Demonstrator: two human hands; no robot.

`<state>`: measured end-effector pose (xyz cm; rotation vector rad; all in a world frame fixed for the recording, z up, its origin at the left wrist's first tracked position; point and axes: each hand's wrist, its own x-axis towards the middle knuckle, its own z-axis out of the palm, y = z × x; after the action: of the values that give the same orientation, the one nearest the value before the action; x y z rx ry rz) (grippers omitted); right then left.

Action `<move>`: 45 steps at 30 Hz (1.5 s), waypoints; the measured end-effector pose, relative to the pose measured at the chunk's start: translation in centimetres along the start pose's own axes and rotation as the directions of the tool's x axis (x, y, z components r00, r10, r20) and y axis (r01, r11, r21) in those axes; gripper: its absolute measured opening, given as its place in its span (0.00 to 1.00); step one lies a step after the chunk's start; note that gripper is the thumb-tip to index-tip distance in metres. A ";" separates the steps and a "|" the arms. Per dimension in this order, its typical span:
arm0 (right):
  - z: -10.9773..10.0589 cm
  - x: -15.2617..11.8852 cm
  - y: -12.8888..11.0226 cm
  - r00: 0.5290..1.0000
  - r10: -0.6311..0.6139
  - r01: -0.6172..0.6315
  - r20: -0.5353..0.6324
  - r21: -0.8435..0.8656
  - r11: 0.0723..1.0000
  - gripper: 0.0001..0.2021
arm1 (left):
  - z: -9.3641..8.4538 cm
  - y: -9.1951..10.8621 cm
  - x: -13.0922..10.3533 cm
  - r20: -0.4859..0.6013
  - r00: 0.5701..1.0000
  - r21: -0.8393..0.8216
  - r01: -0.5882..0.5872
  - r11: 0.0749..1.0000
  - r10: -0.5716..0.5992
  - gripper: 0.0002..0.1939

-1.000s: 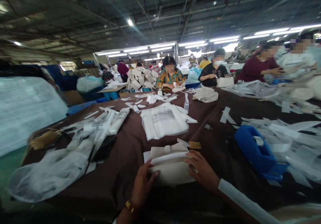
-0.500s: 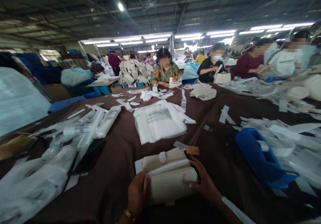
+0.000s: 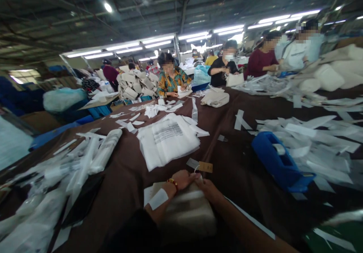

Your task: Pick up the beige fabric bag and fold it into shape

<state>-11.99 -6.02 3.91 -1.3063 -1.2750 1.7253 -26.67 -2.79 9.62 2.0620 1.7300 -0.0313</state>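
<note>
A cream handbag [image 3: 190,211] lies blurred on the brown table cloth [image 3: 235,170] right in front of me. My left hand [image 3: 183,178], with a beaded bracelet at the wrist and a white strip stuck on the forearm, rests on the bag's far edge. My right hand [image 3: 208,188] meets it there, fingertips together, closed on the top of the bag. A small brown tag [image 3: 205,167] lies just beyond my fingers, a thin white string running towards them.
A stack of white plastic bags [image 3: 167,139] lies ahead and a blue tape dispenser [image 3: 279,160] at right among white paper strips [image 3: 314,132]. Clear plastic sleeves [image 3: 85,158] cover the left. Several co-workers sit along the far side, beside a pile of cream bags [image 3: 136,85].
My hands have moved from the two sides of the bag to its far top edge and come together. The view has swung down and to the right.
</note>
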 end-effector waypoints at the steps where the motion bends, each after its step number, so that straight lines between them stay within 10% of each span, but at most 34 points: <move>1: 0.2 -0.2 0.3 1.000 0.011 -0.011 -0.005 0.014 1.000 0.37 | 0.3 0.4 -0.2 -0.007 1.000 0.024 0.002 1.000 -0.002 0.36; 9: 0.7 -4.9 0.5 0.997 0.055 -0.059 -0.051 -0.082 0.995 0.19 | 0.0 0.5 -1.6 -0.201 0.979 0.189 0.070 0.980 -0.031 0.37; 14: -0.7 -6.2 0.2 0.993 0.005 -0.027 -0.114 -0.190 0.981 0.21 | 0.4 -0.3 -0.1 -0.107 0.994 0.167 -0.016 0.986 0.034 0.34; 17: -2.7 -7.6 0.5 0.957 -0.233 0.182 -0.170 -0.273 0.945 0.13 | -0.6 -0.6 -0.5 -0.024 0.990 0.144 -0.135 0.980 0.140 0.24; 20: -4.1 -8.9 1.6 0.854 -0.521 0.468 0.009 -0.453 0.759 0.12 | -1.7 -0.5 -2.9 -0.103 0.960 0.091 -0.251 0.964 0.260 0.26; 25: -3.5 -8.0 2.6 0.845 -0.426 0.520 0.323 -0.684 0.512 0.13 | -0.5 0.4 -7.8 0.092 0.941 -0.107 -0.316 0.943 0.326 0.33; 28: -2.9 -6.5 2.6 0.862 -0.399 0.497 0.313 -0.677 0.543 0.11 | 1.0 1.0 -8.6 0.150 0.956 -0.003 -0.256 0.967 0.253 0.42; 37: -3.5 -7.1 2.4 0.972 -0.159 0.225 0.173 -0.493 0.840 0.14 | 1.8 1.1 -8.4 0.100 0.972 0.137 -0.224 0.965 0.211 0.25; 45: -3.3 -6.6 1.4 0.974 -0.013 0.117 0.226 -0.454 0.883 0.14 | 2.3 0.7 -7.6 0.084 0.954 0.167 -0.297 0.940 0.287 0.22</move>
<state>-6.63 -11.21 4.75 -1.3316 -1.9306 1.6020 -27.04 -10.74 10.02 2.4046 1.4146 -0.1582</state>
